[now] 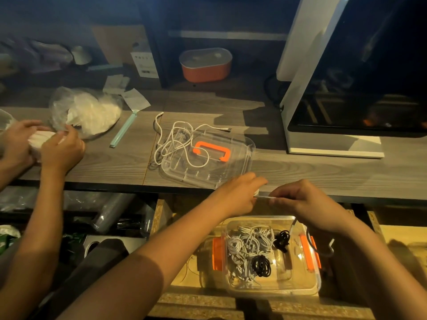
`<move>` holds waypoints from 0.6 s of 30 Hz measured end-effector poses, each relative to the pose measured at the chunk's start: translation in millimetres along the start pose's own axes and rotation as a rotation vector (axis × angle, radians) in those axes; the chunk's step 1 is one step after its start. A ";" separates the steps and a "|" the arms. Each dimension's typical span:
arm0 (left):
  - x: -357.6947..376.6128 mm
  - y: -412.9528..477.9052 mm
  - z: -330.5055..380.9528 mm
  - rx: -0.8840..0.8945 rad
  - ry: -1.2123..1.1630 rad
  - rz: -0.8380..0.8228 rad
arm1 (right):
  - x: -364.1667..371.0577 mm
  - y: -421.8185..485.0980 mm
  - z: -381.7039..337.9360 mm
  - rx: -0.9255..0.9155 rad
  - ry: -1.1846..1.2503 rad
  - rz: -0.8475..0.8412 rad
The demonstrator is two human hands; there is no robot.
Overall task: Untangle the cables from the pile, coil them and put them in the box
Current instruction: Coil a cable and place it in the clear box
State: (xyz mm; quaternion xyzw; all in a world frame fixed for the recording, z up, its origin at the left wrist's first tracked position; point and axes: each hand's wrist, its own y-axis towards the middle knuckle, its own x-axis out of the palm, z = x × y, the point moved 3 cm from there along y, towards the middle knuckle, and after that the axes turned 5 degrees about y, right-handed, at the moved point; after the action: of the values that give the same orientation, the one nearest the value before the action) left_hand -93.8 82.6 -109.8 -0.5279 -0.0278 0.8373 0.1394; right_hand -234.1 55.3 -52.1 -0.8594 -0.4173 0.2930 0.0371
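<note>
Coiling step in hand: the left hand (pixel 238 195) curls its grip round what looks like a small bundle of white cable (pixel 263 197) and the right hand (pixel 305 202) pinches the free end, with a short taut run between them at the bench (pixel 323 172) edge, above the open box (pixel 307 289). Next move, by my reading: wind on the last length, keep the loops from springing, then lower it among the coils (pixel 247 248), white and black, lying in the box. A loose cable (pixel 175 139), thin, limp and white, sprawls tangled across the clear lid (pixel 240 162) on the bench, not yet handled.

Print on the white label (pixel 145 63) is too blurred to read.
</note>
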 end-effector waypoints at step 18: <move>-2.5 8.5 16.2 -0.287 -0.852 0.431 | 57.1 11.6 18.2 -0.090 -0.274 0.066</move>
State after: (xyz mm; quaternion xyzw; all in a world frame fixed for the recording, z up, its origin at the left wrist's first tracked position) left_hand -108.9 75.4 -102.2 -0.1464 -0.0876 0.9761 -0.1347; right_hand -208.3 86.7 -97.7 -0.8256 -0.4026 0.3894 -0.0686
